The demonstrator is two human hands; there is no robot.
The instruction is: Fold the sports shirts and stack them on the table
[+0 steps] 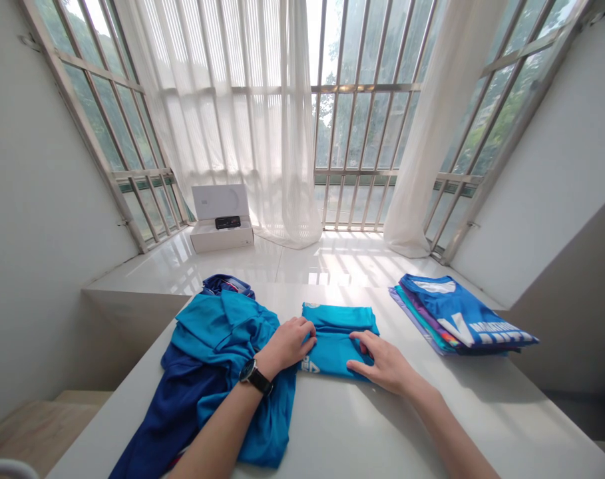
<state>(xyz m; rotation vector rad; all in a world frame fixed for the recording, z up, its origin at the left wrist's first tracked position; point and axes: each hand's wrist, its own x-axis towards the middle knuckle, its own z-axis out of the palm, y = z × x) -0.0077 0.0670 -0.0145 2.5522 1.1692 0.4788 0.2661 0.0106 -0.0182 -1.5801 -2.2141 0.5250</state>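
Observation:
A turquoise T-shirt [335,346] lies on the white table, folded into a compact rectangle with white print near its lower left corner. At its left edge, my left hand [289,342] has its fingers curled onto the fabric; the fingertips are partly hidden. My right hand [382,359] rests over the right side of the shirt, thumb and forefinger spread apart and touching the cloth. Just left of it, a loose heap of clothes holds a crumpled teal shirt [225,319] over a dark blue garment [182,392]. A black watch [255,377] is on my left wrist.
Folded shirts [462,313] are stacked at the right, a blue one on top. Behind the table [332,432], a white box [222,236] with a raised lid and a black object stands on the sill [292,263]. Curtains [292,133] hang before the barred window.

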